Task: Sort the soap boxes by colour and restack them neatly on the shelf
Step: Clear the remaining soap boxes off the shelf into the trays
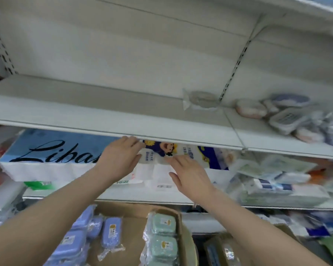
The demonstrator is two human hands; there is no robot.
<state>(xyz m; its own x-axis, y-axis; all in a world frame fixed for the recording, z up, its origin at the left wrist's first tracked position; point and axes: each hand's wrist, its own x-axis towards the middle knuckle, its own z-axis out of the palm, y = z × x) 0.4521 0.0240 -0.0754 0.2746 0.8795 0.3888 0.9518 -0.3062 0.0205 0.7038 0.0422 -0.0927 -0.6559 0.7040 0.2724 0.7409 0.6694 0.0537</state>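
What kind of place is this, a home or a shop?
Probably a shop: white metal shelf with slotted uprights, large tissue packs below it, and a cardboard box of wrapped soap boxes with yellow stickers.

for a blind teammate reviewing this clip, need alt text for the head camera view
The left hand and right hand, both empty, reach toward the front edge of a white shelf. Below them a cardboard box holds wrapped blue soap boxes and a stack of green soap boxes; loose soap boxes lie jumbled at the shelf's right end.
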